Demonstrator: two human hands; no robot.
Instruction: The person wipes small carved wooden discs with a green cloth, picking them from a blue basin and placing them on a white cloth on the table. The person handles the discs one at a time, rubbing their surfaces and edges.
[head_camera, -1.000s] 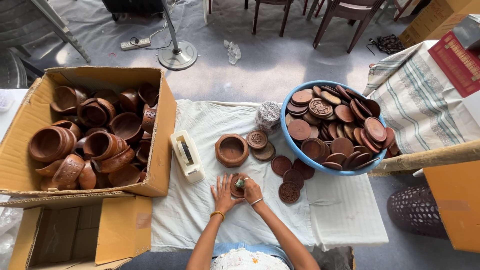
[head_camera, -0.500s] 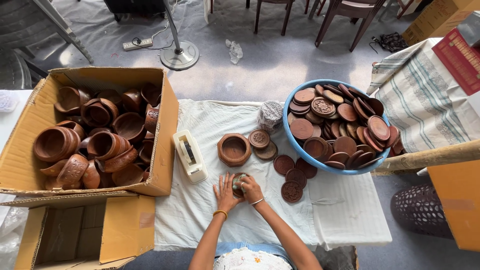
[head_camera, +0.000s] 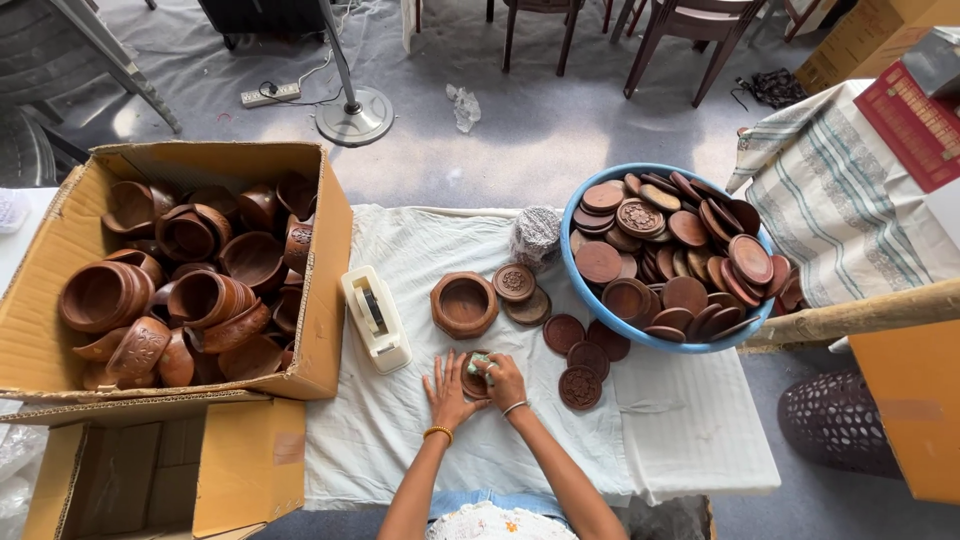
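Observation:
On the white cloth (head_camera: 690, 420) lies a round brown wooden lid (head_camera: 473, 380). My left hand (head_camera: 445, 389) rests flat beside it with fingers spread, touching its left edge. My right hand (head_camera: 503, 378) presses a small pale green pad (head_camera: 481, 365) onto the lid. Just beyond stands an open wooden bowl (head_camera: 465, 303). Loose carved lids (head_camera: 515, 283) lie to its right, and more lids (head_camera: 581, 386) lie to the right of my right hand.
A blue basin (head_camera: 590, 295) heaped with wooden lids sits at the right. A cardboard box (head_camera: 325, 290) full of wooden bowls stands at the left. A cream tape dispenser (head_camera: 375, 318) lies between the box and the bowl. Chairs, a fan stand (head_camera: 352, 112) and a striped cloth lie beyond.
My hands stay on the lid; the right hand has shifted slightly over it with the pad. The camera view has tilted a little.

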